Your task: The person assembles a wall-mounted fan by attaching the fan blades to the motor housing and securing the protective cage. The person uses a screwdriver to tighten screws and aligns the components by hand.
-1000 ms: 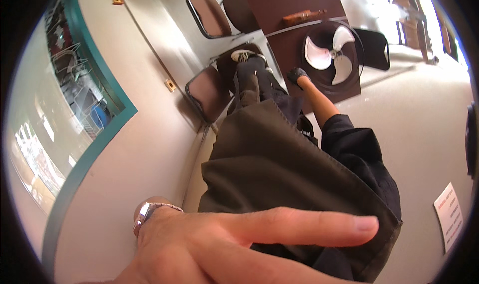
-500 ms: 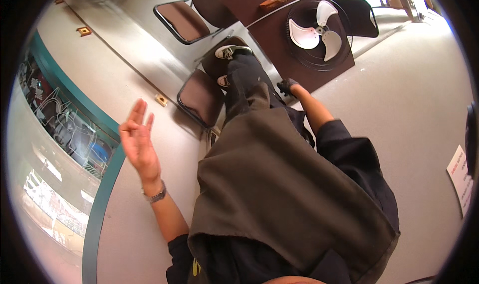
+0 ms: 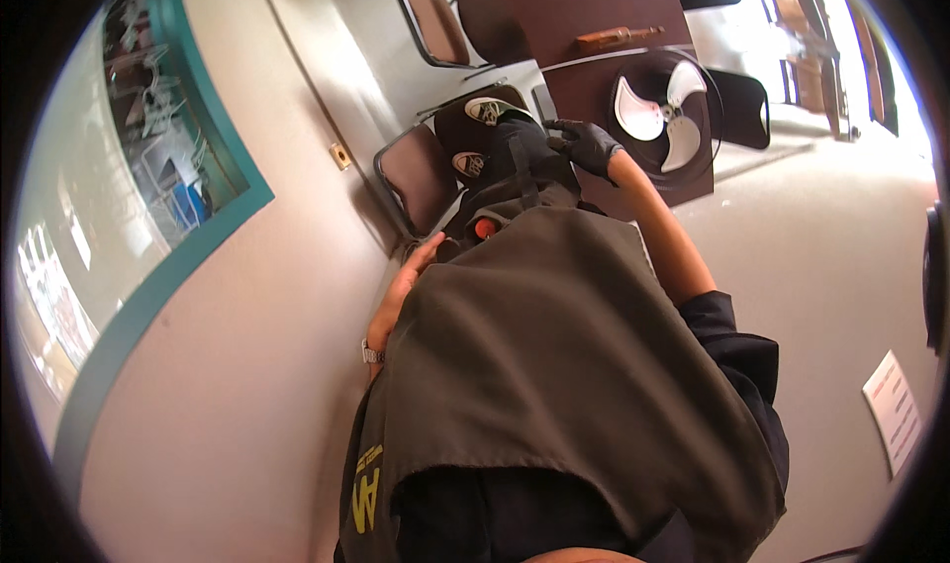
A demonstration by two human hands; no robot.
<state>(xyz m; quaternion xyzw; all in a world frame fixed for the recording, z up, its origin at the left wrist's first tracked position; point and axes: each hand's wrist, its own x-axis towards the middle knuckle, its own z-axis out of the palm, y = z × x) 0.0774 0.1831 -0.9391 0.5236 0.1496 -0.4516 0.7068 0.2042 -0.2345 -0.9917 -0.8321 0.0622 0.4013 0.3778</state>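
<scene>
I have the left hand [image 3: 404,288] bare, its fingers stretched nearly straight along the side of the brown apron [image 3: 554,345]; nothing shows in its grasp. The right hand [image 3: 591,153] wears a black glove, fingers loosely bent above the near edge of the table; I cannot tell whether they close on anything. The glove is probably there against grime or sharp edges.

Just beyond those gloved fingers, on the dark brown table [image 3: 584,103], lies the fan head [image 3: 683,145], three white blades facing up over a round black guard. I judge it is laid that way because the broad guard gives it a flat, steady base.

A seam crosses the tabletop; beyond it lies a slim orange-brown object [image 3: 618,38], too small for me to identify. Closer in, a round red tip [image 3: 485,228] shows at the apron's far edge, perhaps tucked there for easy reach.

The shoes [image 3: 485,111] appear to rest on the dark seat of a chair [image 3: 416,179] beside the table, presumably for height. Farther out I see a second chair [image 3: 432,24], a teal window frame [image 3: 223,142] at left and a printed sheet [image 3: 892,414] at right.
</scene>
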